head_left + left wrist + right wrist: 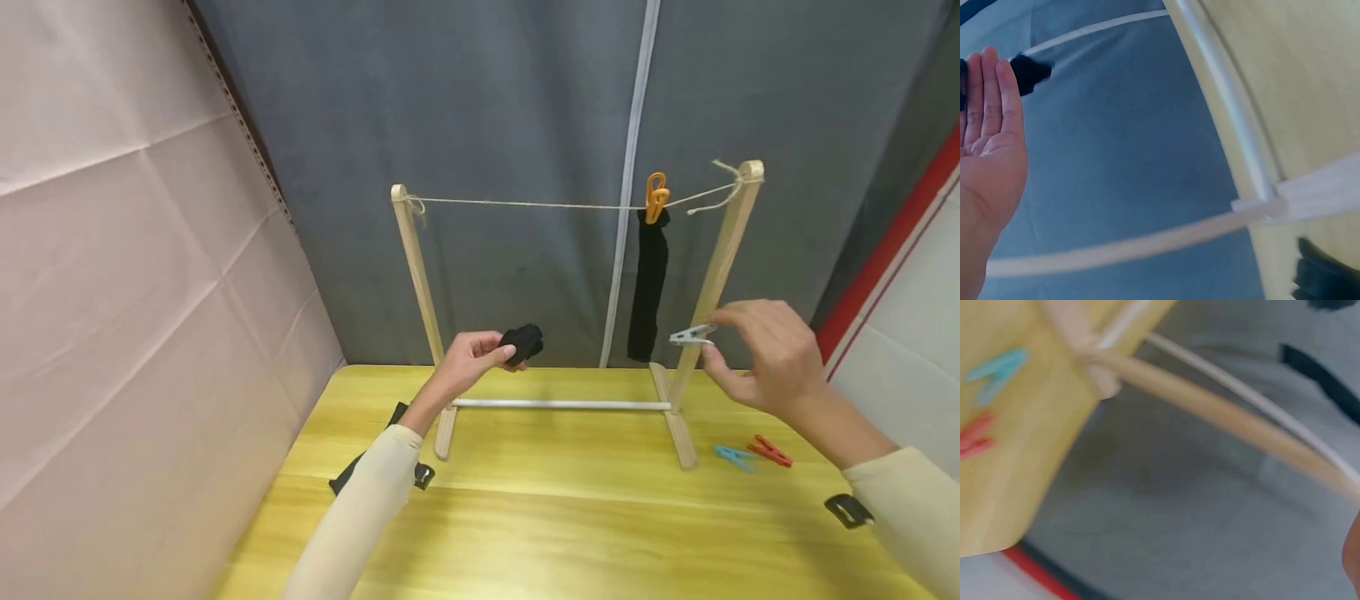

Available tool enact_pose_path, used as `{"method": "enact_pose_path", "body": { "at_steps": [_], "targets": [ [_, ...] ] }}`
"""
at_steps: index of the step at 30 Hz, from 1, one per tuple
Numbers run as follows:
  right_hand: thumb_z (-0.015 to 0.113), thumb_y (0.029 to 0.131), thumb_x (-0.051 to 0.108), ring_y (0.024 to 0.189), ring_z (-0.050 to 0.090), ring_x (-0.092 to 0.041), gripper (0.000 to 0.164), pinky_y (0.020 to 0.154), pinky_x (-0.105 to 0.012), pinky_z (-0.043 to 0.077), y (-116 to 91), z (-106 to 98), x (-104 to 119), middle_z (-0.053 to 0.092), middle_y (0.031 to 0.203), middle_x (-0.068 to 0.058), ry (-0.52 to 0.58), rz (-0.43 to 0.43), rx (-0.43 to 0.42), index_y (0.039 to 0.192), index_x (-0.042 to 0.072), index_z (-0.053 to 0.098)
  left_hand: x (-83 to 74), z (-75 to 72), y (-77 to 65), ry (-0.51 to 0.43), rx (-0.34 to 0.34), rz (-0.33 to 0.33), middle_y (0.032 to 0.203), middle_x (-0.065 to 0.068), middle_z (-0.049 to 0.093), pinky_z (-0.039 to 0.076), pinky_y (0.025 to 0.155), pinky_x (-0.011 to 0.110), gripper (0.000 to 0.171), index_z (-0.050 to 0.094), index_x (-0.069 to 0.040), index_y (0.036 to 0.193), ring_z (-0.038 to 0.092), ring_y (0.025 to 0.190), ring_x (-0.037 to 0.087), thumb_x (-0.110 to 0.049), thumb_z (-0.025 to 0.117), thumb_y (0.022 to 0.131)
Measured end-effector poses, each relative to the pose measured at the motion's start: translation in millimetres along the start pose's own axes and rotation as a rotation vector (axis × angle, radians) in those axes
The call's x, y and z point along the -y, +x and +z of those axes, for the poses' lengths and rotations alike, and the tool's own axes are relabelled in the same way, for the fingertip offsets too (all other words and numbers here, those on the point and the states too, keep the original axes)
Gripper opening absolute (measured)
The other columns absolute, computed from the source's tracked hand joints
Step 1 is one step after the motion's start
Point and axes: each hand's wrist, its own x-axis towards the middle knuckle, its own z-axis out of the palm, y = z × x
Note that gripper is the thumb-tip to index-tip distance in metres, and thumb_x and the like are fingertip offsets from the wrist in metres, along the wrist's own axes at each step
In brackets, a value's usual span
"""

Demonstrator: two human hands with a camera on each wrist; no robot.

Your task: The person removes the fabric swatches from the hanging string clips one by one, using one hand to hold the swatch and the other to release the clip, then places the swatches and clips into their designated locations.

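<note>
My left hand point(471, 362) pinches a bunched black sock point(525, 342) between thumb and fingers, held up in front of the rack below the line. In the left wrist view, part of the sock point(1030, 74) sticks out behind the fingers. My right hand point(776, 358) pinches a pale grey clothespin point(690, 336) between thumb and fingers, beside the rack's right post. Only a sliver of that hand point(1352, 556) shows in the right wrist view. A long black sock point(647, 287) hangs from the line under an orange clothespin point(656, 198).
A string line point(525, 204) spans the wooden rack's posts point(418, 275), with a white bar point(562, 405) low between them. Blue point(735, 457) and red point(771, 451) clothespins lie on the yellow table point(555, 533) at right. Black cloth point(347, 477) lies partly under my left arm.
</note>
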Motion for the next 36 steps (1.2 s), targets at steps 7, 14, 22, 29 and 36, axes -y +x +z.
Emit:
{"method": "enact_pose_path", "body": {
  "at_steps": [7,14,22,29,36],
  "targets": [
    [0.049,0.096,0.051,0.068,0.065,-0.040,0.062,0.066,-0.051,0.045,-57.3,-29.6,-33.1,0.073,0.079,-0.021,-0.132,0.085,0.193,0.090,-0.005,0.074,19.4,-30.3,-40.4,-0.015,-0.055,-0.025,0.097,0.013,0.082,0.059,0.107,0.041,0.024,0.074,-0.001,0.110,0.081,0.095,0.026,-0.023,0.065,0.106],
    [0.063,0.085,0.039,0.053,0.056,-0.020,0.035,0.045,-0.029,0.038,-102.9,-54.6,-56.2,0.072,0.071,-0.007,-0.186,0.207,0.404,0.086,0.005,0.074,43.5,-71.8,-89.9,-0.069,-0.047,-0.136,0.107,0.010,0.083,0.059,0.103,0.028,0.032,0.069,0.007,0.125,0.079,0.105,0.025,-0.018,0.056,0.109],
    [0.075,0.093,0.031,0.067,0.065,-0.016,0.026,0.053,-0.034,0.049,-136.3,-68.8,-65.4,0.078,0.087,-0.003,-0.169,0.642,0.969,0.103,0.007,0.073,65.1,-124.5,-143.6,-0.183,-0.046,-0.241,0.068,-0.007,0.061,0.060,0.102,0.026,0.031,0.054,-0.008,0.082,0.076,0.117,0.025,-0.015,0.051,0.112],
    [0.073,0.098,0.029,0.077,0.069,-0.018,0.029,0.062,-0.037,0.055,-151.1,-70.3,-74.8,0.077,0.090,-0.002,-0.088,0.707,1.138,0.110,0.002,0.074,81.4,-148.3,-175.0,-0.232,-0.109,-0.313,0.072,0.000,0.053,0.047,0.118,0.062,0.042,0.039,-0.013,0.071,0.071,0.125,0.037,-0.013,0.053,0.111],
    [0.072,0.098,0.030,0.074,0.065,-0.011,0.035,0.061,-0.033,0.052,-158.1,-68.0,-73.7,0.076,0.093,-0.002,-0.070,0.744,1.167,0.117,0.001,0.073,94.6,-149.5,-195.5,-0.087,-0.125,-0.521,0.110,0.032,0.066,0.064,0.100,0.039,0.037,0.055,0.019,0.113,0.079,0.109,0.023,-0.017,0.053,0.111]
  ]
}}
